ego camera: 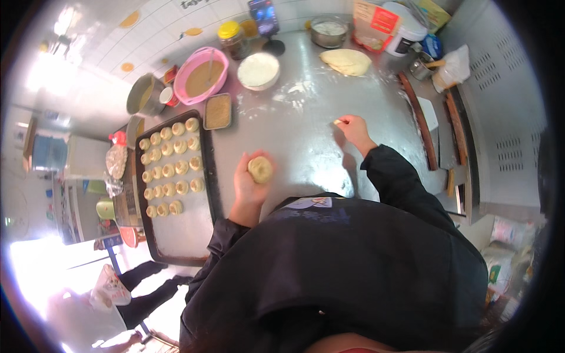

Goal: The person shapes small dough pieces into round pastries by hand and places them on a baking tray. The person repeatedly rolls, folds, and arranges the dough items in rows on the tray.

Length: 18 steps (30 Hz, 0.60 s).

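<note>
A round piece of coiled dough (260,170) rests in the palm of my left hand (250,187), its fingers curled about it. Over the metal worktop (291,132), my right hand (355,131) pinches a small bit of dough (337,122) between thumb and fingers. On my left lies a dark-rimmed baking tray (176,238) with rows of shaped dough pieces (168,170), their tops marked brown. A flat slab of dough (345,61) lies near the back of the worktop.
Along the back stand a pink basin (201,76) of brown liquid, a bowl of white powder (258,71), a crumb-filled metal tin (217,111), a yellow-lidded jar (234,39) and a phone on a stand (267,22). Wooden rolling rods (419,121) lie right. A person's dark-trousered legs (145,287) show lower left.
</note>
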Tool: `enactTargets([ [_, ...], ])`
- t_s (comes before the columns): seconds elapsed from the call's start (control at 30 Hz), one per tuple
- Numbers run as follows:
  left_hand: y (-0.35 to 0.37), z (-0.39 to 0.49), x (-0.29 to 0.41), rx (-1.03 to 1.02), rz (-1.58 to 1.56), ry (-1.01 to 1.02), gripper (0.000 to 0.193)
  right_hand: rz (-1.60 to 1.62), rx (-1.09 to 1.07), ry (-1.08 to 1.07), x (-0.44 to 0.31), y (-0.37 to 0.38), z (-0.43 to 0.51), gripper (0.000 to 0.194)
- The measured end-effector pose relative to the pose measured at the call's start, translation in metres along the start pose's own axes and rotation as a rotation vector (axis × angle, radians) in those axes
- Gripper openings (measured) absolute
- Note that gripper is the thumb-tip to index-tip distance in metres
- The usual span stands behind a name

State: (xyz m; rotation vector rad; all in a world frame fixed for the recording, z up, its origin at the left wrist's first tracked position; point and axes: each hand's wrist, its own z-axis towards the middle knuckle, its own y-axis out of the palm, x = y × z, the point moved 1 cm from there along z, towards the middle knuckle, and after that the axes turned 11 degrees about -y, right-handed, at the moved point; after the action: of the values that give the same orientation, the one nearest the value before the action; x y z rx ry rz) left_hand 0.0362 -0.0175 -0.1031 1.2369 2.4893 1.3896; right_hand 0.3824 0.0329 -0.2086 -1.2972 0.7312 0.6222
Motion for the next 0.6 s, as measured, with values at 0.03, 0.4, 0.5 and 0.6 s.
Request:
enactTargets([
  [0.03, 0.002, 0.001, 0.001, -0.067, 0.022, 0.024, 0.035, 0.186, -0.088, -0.014, -0.051, 0.000, 0.000, 0.016],
  [0.4, 0.041, -0.016, 0.014, -0.062, -0.008, 0.179, 0.024, 0.263, -0.209, -0.842, -0.281, 0.025, -0.053, 0.009],
  [0.5, 0.033, -0.025, 0.016, -0.101, 0.120, 0.316, 0.023, 0.326, -0.271, -0.765, -0.288, 0.030, -0.056, 0.010],
  [0.6, 0.021, -0.024, 0.009, -0.272, 0.203, 0.322, 0.024, 0.137, -0.233, -0.867, -0.289, 0.037, -0.058, 0.010],
])
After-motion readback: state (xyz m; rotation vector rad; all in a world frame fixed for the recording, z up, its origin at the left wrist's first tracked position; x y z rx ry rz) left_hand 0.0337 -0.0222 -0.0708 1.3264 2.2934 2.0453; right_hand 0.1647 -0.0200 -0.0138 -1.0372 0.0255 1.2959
